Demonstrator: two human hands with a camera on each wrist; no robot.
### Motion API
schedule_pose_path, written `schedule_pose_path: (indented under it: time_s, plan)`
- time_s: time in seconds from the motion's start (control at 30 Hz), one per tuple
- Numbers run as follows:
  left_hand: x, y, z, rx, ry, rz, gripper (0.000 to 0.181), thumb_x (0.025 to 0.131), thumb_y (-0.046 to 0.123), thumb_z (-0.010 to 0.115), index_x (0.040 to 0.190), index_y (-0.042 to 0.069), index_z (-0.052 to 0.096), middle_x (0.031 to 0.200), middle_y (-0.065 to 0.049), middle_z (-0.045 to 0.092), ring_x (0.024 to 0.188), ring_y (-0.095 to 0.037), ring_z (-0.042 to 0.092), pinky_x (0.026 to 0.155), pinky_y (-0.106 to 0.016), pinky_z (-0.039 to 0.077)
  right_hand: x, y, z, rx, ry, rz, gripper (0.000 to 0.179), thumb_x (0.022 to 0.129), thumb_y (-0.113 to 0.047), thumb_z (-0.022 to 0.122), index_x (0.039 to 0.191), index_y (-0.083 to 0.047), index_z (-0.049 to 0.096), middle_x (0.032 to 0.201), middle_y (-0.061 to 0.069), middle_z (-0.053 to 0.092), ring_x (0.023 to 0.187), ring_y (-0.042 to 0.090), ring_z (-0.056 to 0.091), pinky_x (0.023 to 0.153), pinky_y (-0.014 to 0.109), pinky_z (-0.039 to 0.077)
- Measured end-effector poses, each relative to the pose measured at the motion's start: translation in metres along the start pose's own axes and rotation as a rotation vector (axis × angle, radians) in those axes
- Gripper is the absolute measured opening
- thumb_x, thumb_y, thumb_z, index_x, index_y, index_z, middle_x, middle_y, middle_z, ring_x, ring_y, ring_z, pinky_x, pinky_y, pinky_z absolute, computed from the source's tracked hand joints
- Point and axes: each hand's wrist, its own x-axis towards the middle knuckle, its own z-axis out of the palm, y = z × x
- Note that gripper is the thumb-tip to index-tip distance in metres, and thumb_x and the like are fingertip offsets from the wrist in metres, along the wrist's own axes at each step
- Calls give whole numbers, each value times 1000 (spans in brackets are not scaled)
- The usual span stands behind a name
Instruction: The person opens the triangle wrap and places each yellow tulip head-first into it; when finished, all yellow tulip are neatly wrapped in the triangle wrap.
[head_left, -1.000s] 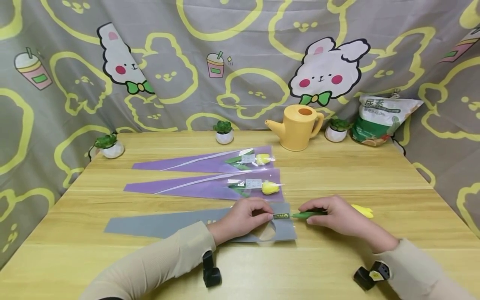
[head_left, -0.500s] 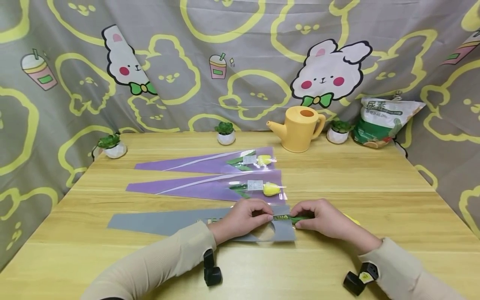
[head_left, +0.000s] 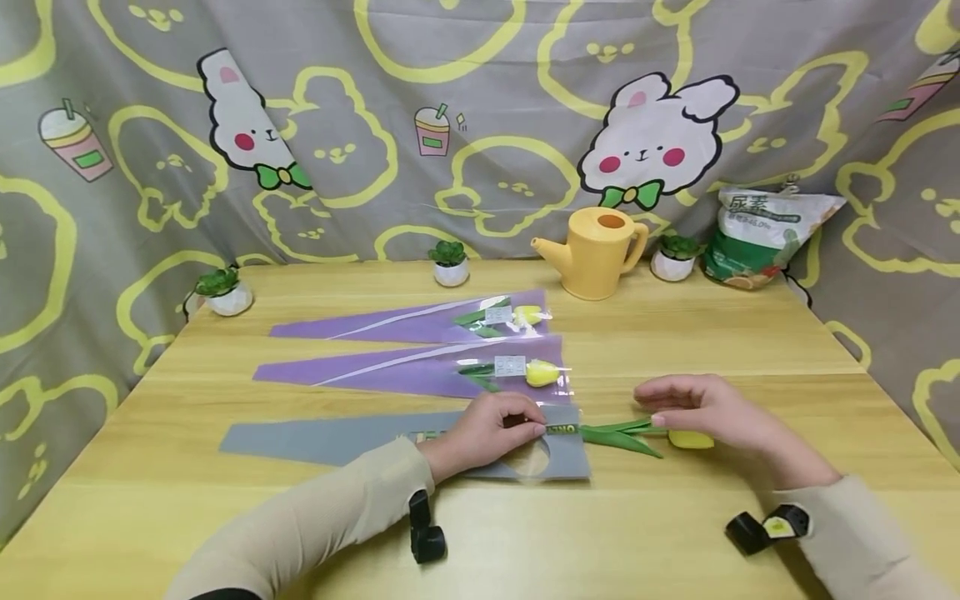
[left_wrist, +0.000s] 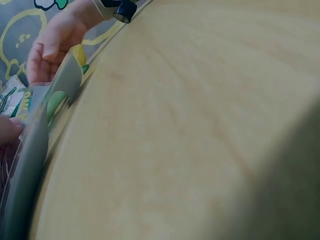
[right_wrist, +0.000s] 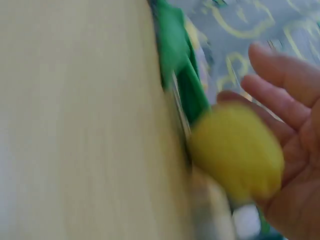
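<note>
A grey flower sleeve (head_left: pixel 315 439) with a clear round window lies flat at the front of the table. My left hand (head_left: pixel 486 433) pinches its upper layer near the wide right end, beside the gold lettering. An artificial yellow tulip (head_left: pixel 690 440) points its bloom to the right, its green leaves (head_left: pixel 618 435) sticking out of the sleeve's mouth and the lower stem hidden inside. Over the bloom is my right hand (head_left: pixel 723 412), fingers loosely extended and not closed round it. In the right wrist view the yellow bloom (right_wrist: pixel 237 150) appears in front of the open palm.
Two purple sleeves (head_left: pixel 375 369), each with a yellow tulip inside, lie farther back. Along the rear edge stand a yellow watering can (head_left: pixel 592 258), several small potted succulents (head_left: pixel 450 271) and a white and green bag (head_left: pixel 757 246). A patterned curtain hangs behind.
My right hand first moved left, feeding the tulip's stem into the sleeve, then let go and drew back right to the bloom. My left hand has stayed on the sleeve.
</note>
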Motion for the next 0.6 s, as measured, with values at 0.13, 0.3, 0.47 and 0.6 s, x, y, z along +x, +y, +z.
schedule_pose_path:
  time_s: [0.13,0.3,0.47,0.6]
  plan:
    - [-1,0,-1,-9,-4,-15,8,87,14,65,90,12,71,93,1,69,88,-6,60,78,-20,47,-14,16,-22,168,-142,-90,40,91,9,45,130,12,40,125,0,59,111,9,57,87,20,47]
    - [-2,0,-1,-30,-8,-23,8,87,15,64,91,12,71,94,1,68,88,-6,60,78,-20,47,-28,25,-37,159,-199,-131,45,88,15,46,132,13,37,130,-3,55,115,7,53,90,17,43]
    - [-2,0,-1,-34,-1,-28,8,87,15,64,91,12,71,94,1,68,87,-8,60,78,-20,47,-36,28,-41,54,-231,-143,48,85,14,52,131,12,40,133,-6,53,115,1,51,89,14,42]
    - [-2,1,-1,-37,1,-36,8,86,13,65,92,10,71,95,-2,69,88,-11,60,78,-20,47,-38,29,-39,26,-239,-76,48,86,9,55,133,5,44,129,-10,55,108,-1,53,84,16,45]
